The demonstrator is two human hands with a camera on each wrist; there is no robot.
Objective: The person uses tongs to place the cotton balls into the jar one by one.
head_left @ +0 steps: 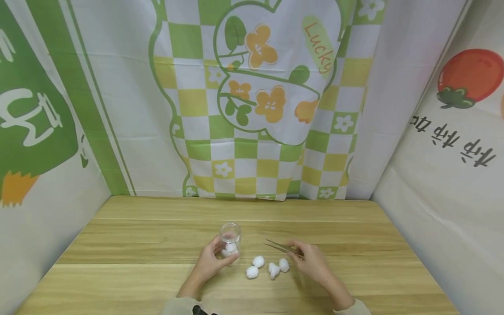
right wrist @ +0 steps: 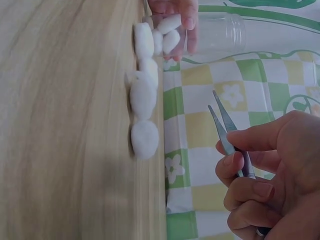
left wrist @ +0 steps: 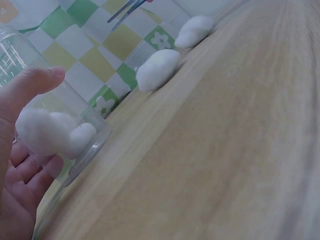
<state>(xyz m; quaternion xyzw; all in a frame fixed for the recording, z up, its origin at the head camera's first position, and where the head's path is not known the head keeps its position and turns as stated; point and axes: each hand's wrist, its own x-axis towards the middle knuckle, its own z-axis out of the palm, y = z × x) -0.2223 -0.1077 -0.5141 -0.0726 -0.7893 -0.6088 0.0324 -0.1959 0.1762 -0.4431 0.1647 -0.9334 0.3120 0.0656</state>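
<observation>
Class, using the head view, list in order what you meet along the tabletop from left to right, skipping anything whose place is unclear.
Left hand → clear jar → leftmost loose cotton ball → second loose cotton ball → right hand

Soft, even light; faint shadows on the table (head_left: 149, 238) (both wrist views dimmer).

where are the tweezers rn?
Head view: the tweezers are in the right hand, to the right of the jar, near the loose cotton balls.
</observation>
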